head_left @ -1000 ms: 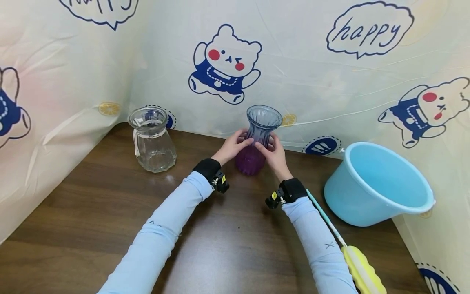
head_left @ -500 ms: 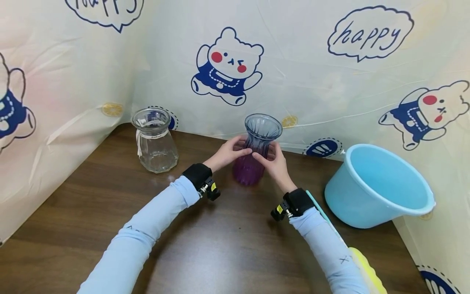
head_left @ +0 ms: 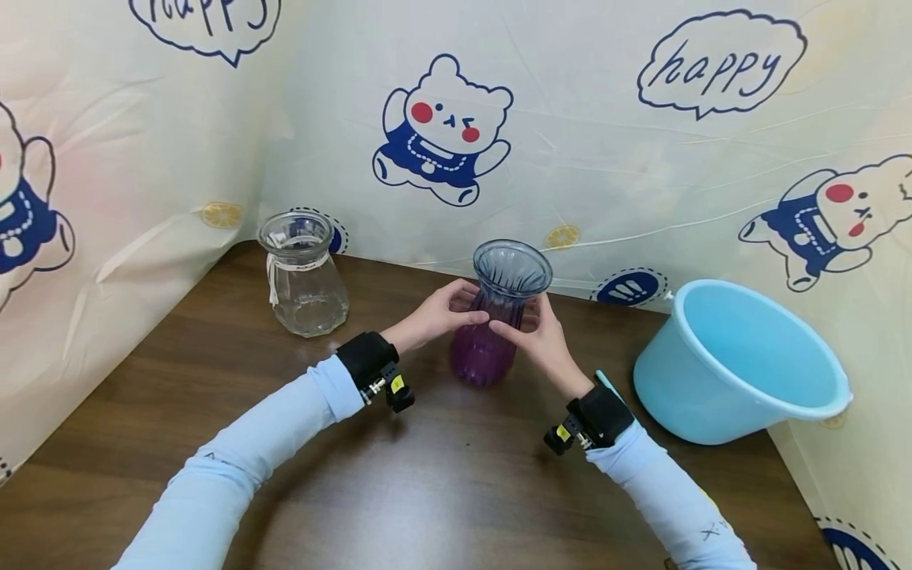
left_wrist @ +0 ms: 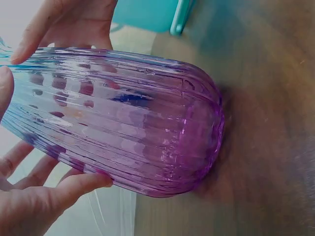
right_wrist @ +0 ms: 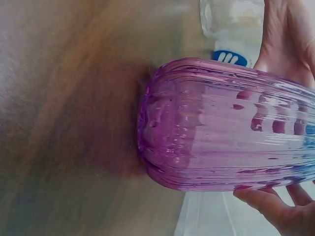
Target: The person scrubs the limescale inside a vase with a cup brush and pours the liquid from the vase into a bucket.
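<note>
A ribbed glass vase (head_left: 484, 352), blue at its flared mouth and purple at its base, stands upright near the middle of the table. My left hand (head_left: 436, 318) grips its left side, fingers behind and thumb in front. On the other side my right hand (head_left: 545, 342) holds it the same way, and the two thumbs nearly meet. Both wrist views show the purple base (left_wrist: 187, 132) close to the wood; whether it touches cannot be told. Through the glass some fingers show, blurred by the ribs.
A clear glass jar (head_left: 309, 297) with a white string at its neck stands back left. At right a light blue bucket (head_left: 684, 380) leans tilted. My right forearm mostly covers a teal handle (head_left: 604, 381). Printed cloth (head_left: 584, 158) hangs behind the wooden table (head_left: 399, 491).
Both hands have brought the vase nearer to me, away from the back cloth. My elbows have spread outward, and the right sleeve now hides the yellow sponge head of the brush.
</note>
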`<state>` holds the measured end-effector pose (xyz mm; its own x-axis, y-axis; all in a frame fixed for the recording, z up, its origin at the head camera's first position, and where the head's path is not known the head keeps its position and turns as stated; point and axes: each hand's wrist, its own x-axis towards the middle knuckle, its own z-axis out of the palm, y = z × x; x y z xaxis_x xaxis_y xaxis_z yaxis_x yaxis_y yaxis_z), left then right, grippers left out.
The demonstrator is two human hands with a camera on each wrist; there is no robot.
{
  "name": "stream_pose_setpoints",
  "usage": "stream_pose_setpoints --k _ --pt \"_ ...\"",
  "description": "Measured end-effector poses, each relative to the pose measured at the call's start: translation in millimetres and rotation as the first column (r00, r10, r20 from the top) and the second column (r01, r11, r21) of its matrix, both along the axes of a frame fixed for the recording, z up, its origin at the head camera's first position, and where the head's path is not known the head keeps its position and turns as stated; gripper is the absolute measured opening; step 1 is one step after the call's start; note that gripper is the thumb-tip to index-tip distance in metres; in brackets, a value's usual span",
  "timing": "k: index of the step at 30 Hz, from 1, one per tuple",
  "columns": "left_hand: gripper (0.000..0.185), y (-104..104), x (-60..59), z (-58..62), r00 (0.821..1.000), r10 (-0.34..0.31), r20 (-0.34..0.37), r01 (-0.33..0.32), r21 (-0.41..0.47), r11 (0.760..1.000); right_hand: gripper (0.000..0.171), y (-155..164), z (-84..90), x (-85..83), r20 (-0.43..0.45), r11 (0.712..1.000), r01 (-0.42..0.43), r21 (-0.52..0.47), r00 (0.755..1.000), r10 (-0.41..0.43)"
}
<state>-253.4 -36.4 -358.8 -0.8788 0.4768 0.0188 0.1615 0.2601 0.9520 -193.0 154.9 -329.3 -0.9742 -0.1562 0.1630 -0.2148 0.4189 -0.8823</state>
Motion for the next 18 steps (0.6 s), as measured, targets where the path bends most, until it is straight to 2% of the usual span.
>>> stream_pose_setpoints --k 1,6,10,14,18 --pt "0.05 0 0.1 -3.7 1.0 -0.001 -0.008 0.001 -0.002 1.0 0.074 2 -2.3 0.0 -0.004 1.0 -0.006 -0.002 1.0 0.006" --pt "0.048 -2 12.0 -4.3 1.0 -0.002 -0.014 0.002 -0.008 1.0 0.078 10 -19.4 -1.6 -0.028 0.999 -0.032 -0.003 0.999 0.032" --pt "0.049 -4 22.8 -3.5 1.0 -0.011 -0.009 0.011 0.006 1.0 0.077 12 -23.8 6.0 -0.065 0.999 -0.041 0.013 0.997 0.042" --pt "0.048 -5 34.9 -2.4 1.0 -0.018 -0.007 0.018 0.021 1.0 0.077 10 -19.6 19.1 -0.077 0.999 -0.047 0.024 0.996 0.048" --pt "0.044 -7 48.4 -1.4 1.0 -0.017 -0.018 0.018 0.04 0.999 0.077 3 -3.8 39.1 -0.09 0.998 -0.055 0.025 0.994 0.057"
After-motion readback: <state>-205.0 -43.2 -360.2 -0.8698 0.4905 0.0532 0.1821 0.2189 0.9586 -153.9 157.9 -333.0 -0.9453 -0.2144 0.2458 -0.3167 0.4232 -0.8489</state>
